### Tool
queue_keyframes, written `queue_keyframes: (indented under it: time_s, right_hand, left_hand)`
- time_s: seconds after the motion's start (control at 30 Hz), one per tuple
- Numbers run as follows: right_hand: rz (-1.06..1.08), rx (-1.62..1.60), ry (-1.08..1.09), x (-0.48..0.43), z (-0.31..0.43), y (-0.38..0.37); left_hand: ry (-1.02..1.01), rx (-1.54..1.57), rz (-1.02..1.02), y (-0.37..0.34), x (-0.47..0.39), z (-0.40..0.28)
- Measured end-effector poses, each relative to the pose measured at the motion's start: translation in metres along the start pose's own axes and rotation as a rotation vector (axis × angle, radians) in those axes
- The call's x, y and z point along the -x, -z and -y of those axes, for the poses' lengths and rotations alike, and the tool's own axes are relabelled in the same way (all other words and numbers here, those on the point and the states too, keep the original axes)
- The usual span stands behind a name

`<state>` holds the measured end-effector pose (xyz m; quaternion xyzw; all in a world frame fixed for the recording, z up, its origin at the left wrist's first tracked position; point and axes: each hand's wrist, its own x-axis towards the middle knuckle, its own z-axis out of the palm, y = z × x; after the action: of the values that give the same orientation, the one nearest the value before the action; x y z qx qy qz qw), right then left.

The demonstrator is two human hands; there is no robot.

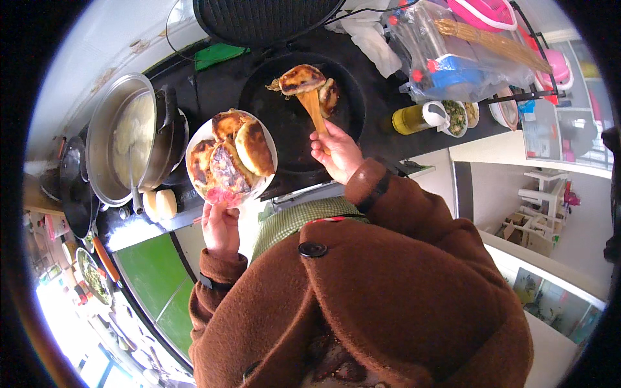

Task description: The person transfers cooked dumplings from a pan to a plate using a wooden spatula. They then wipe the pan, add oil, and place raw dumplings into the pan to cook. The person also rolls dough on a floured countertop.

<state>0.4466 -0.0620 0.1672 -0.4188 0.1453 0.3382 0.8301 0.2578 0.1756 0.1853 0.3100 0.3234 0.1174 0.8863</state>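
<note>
My left hand (221, 228) grips the lower rim of a white plate (268, 180) with a pink flower pattern. Several browned, stuffed flatbreads (228, 165) are piled on it. In my right hand (338, 151) is a wooden spatula (313, 110), its blade under a browned flatbread (303, 79) with some filling hanging from its left end. This flatbread is over a round black griddle pan (286, 140), to the upper right of the plate. Another browned flatbread (329, 97) lies in the pan, just right of the spatula.
A large metal pot (121, 140) with a ladle stands left of the plate, two pale bread pieces (160, 205) below it. A ridged black griddle lid (267, 19) rises behind the pan. To the right are an oil bottle (412, 119) and a bowl of chopped greens (455, 118).
</note>
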Motion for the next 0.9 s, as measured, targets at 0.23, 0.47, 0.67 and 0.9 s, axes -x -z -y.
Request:
queue_keyframes:
  time_s: [0.23,0.47,0.67,0.9]
  right_hand:
    - [0.147,-0.026,-0.023,0.009,0.016,-0.004]
    - [0.239,0.061,-0.054,0.033,0.053,-0.019]
    - [0.355,0.191,-0.202,0.063,0.080,-0.046]
    - [0.385,0.343,-0.385,0.074,0.077,-0.077]
  left_hand:
    - [-0.011,0.001,-0.035,0.003,0.001,0.001]
    - [-0.023,-0.041,-0.059,-0.003,0.000,0.001]
    - [-0.037,-0.079,-0.048,-0.007,0.000,-0.004]
    - [-0.028,-0.180,-0.047,-0.007,-0.002,-0.010]
